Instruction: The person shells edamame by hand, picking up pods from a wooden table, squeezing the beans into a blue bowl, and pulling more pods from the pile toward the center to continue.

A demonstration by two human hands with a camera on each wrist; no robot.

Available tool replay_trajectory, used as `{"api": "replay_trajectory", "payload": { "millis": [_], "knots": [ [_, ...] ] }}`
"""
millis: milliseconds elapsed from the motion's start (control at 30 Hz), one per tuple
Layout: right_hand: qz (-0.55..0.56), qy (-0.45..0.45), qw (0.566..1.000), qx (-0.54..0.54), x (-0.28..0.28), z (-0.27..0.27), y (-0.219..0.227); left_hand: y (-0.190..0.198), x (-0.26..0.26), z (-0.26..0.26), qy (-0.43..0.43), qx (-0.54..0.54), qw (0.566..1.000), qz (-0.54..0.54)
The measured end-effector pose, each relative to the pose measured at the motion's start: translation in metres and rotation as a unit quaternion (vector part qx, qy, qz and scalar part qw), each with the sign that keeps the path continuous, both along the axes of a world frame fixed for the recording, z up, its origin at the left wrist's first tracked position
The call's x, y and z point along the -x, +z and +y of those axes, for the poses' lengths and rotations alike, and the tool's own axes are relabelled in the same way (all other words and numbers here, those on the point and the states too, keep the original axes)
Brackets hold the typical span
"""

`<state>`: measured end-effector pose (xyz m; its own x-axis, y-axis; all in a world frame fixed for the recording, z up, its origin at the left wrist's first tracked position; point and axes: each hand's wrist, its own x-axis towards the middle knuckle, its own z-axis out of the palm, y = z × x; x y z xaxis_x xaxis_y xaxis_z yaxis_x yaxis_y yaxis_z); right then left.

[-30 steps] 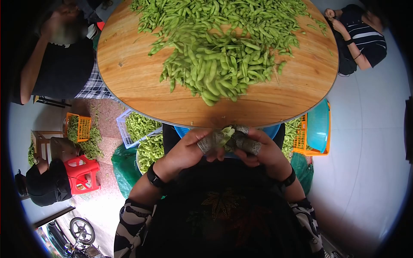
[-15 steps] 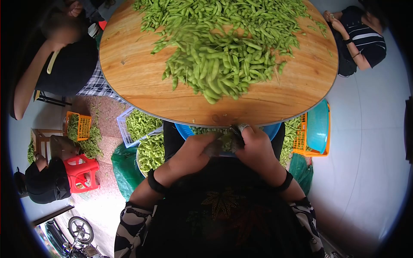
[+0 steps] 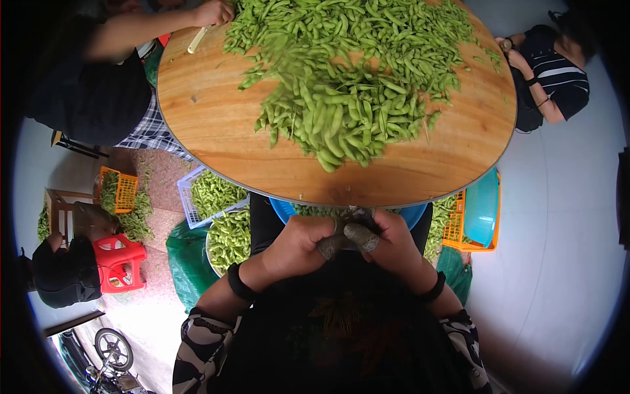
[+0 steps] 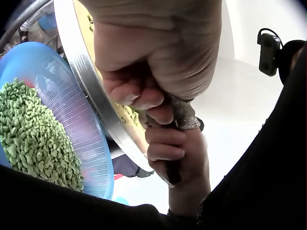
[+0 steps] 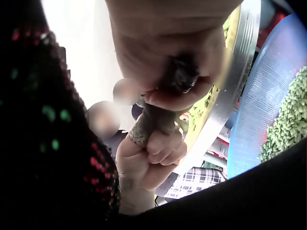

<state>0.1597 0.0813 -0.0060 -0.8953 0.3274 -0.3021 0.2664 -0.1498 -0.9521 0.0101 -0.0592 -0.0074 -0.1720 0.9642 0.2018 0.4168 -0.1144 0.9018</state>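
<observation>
The two hands meet below the table's near edge in the head view, grey worn coverings on their thumbs. My left hand (image 3: pixel 305 244) has its fingers curled in; beside its fingertips the right wrist view shows a bit of green pod (image 5: pixel 182 125), mostly hidden. My right hand (image 3: pixel 398 244) curls round a small dark object (image 5: pixel 181 74) in its palm, whose kind I cannot tell. A heap of green pods (image 3: pixel 341 111) lies on the round wooden table (image 3: pixel 216 131). Under the edge, a blue basket (image 4: pixel 98 158) holds shelled green beans (image 4: pixel 38 139).
Crates of pods stand on both sides, a white one (image 3: pixel 190 213) at left and an orange one (image 3: pixel 454 226) at right. Green sacks (image 3: pixel 187 262) flank the lap. One person (image 3: pixel 85 92) reaches over the table from the left; another (image 3: pixel 558 72) sits at right.
The opened pod seen between the hands a second ago is out of sight in the head view. The person at left has stretched an arm onto the table, holding a pale-handled tool.
</observation>
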Motion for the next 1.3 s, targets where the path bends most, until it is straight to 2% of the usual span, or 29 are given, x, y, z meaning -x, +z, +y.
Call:
{"api": "replay_trajectory", "payload": {
  "millis": [33, 67, 100, 133, 200, 233, 267, 300, 333, 400, 433, 467, 500, 533, 567, 600, 667, 733, 767, 800, 867, 900, 933, 1000, 1133, 1167, 1200, 1300],
  "knots": [
    [-0.001, 0.0, 1.0, -0.001, 0.002, 0.001, 0.0, 0.001, 0.0, 0.001, -0.015, -0.017, 0.998, -0.064],
    [-0.007, -0.019, 0.996, 0.085, 0.003, 0.002, -0.002, 0.001, -0.001, 0.002, -0.015, -0.017, 0.998, -0.066],
    [-0.013, -0.038, 0.985, 0.17, 0.004, 0.002, -0.003, 0.002, -0.001, 0.002, -0.014, 0.021, 0.989, -0.146],
    [-0.016, -0.038, 0.985, 0.169, 0.004, 0.003, -0.006, 0.002, -0.001, 0.003, -0.012, 0.058, 0.972, -0.226],
    [-0.068, -0.025, 0.997, 0.01, 0.005, 0.005, -0.014, 0.0, 0.005, -0.005, 0.003, 0.058, 0.974, -0.218],
    [-0.069, -0.024, 0.997, 0.01, 0.007, 0.007, -0.018, -0.001, 0.01, -0.011, 0.018, 0.061, 0.976, -0.209],
    [0.035, -0.008, 0.976, -0.217, 0.01, 0.009, -0.022, -0.002, 0.016, -0.019, 0.02, 0.06, 0.976, -0.21],
    [0.137, 0.008, 0.893, -0.428, 0.013, 0.01, -0.023, -0.002, 0.022, -0.028, 0.055, 0.047, 0.978, -0.194],
    [0.137, 0.009, 0.893, -0.428, 0.018, 0.009, -0.018, -0.002, 0.029, -0.038, 0.089, 0.034, 0.98, -0.177],
    [0.129, -0.056, 0.886, -0.441, 0.036, 0.004, -0.002, 0.002, 0.042, -0.061, 0.174, 0.031, 0.965, -0.192],
    [0.131, -0.056, 0.886, -0.441, 0.044, 0.003, -0.006, -0.003, 0.05, -0.074, 0.241, 0.036, 0.952, -0.183],
    [0.081, -0.063, 0.862, -0.496, 0.052, 0.003, -0.012, -0.009, 0.059, -0.088, 0.308, 0.041, 0.935, -0.174],
    [0.032, -0.07, 0.833, -0.547, 0.06, 0.002, -0.018, -0.012, 0.068, -0.098, 0.37, 0.063, 0.921, -0.103],
    [0.036, -0.068, 0.834, -0.546, 0.068, 0.003, -0.021, -0.015, 0.078, -0.107, 0.43, 0.083, 0.899, -0.032],
    [0.046, -0.086, 0.809, -0.579, 0.075, 0.004, -0.024, -0.018, 0.085, -0.115, 0.488, 0.139, 0.858, 0.085],
    [0.055, -0.104, 0.783, -0.611, 0.081, 0.004, -0.026, -0.013, 0.089, -0.121, 0.489, 0.196, 0.822, 0.216],
    [0.063, -0.1, 0.781, -0.613, 0.082, 0.006, -0.028, -0.01, 0.089, -0.117, 0.516, 0.215, 0.779, 0.283],
    [0.039, -0.108, 0.822, -0.558, 0.077, 0.007, -0.027, -0.008, 0.076, -0.092, 0.506, 0.096, 0.813, 0.271],
    [0.044, -0.098, 0.842, -0.528, 0.071, 0.011, -0.027, -0.011, 0.07, -0.078, 0.473, 0.049, 0.84, 0.261],
    [0.043, -0.094, 0.842, -0.53, 0.065, 0.013, -0.025, -0.004, 0.062, -0.061, 0.416, 0.019, 0.871, 0.26],
    [0.039, -0.07, 0.939, -0.333, 0.052, 0.016, -0.012, -0.002, 0.049, -0.033, 0.27, -0.022, 0.937, 0.219],
    [0.023, -0.039, 0.963, -0.267, 0.044, 0.02, -0.004, 0.001, 0.044, -0.018, 0.207, -0.04, 0.948, 0.237],
    [0.02, -0.04, 0.962, -0.27, 0.04, 0.022, -0.003, 0.005, 0.038, -0.005, 0.159, -0.044, 0.947, 0.274],
    [0.075, -0.056, 0.987, -0.128, 0.033, 0.026, -0.004, 0.005, 0.029, 0.018, 0.103, -0.007, 0.96, 0.261],
    [0.0, -0.087, 0.991, -0.104, 0.034, 0.039, -0.005, -0.011, 0.036, 0.043, 0.072, -0.02, 0.949, 0.305],
    [0.047, -0.126, 0.986, -0.103, 0.035, 0.037, -0.009, -0.01, 0.036, 0.046, 0.109, -0.04, 0.964, 0.241],
    [0.048, -0.128, 0.985, -0.102, 0.035, 0.038, -0.009, -0.008, 0.037, 0.049, 0.146, -0.059, 0.972, 0.176],
    [0.045, -0.142, 0.978, -0.147, 0.032, 0.034, -0.01, 0.003, 0.038, 0.049, 0.191, -0.082, 0.968, 0.141]
  ]
}}
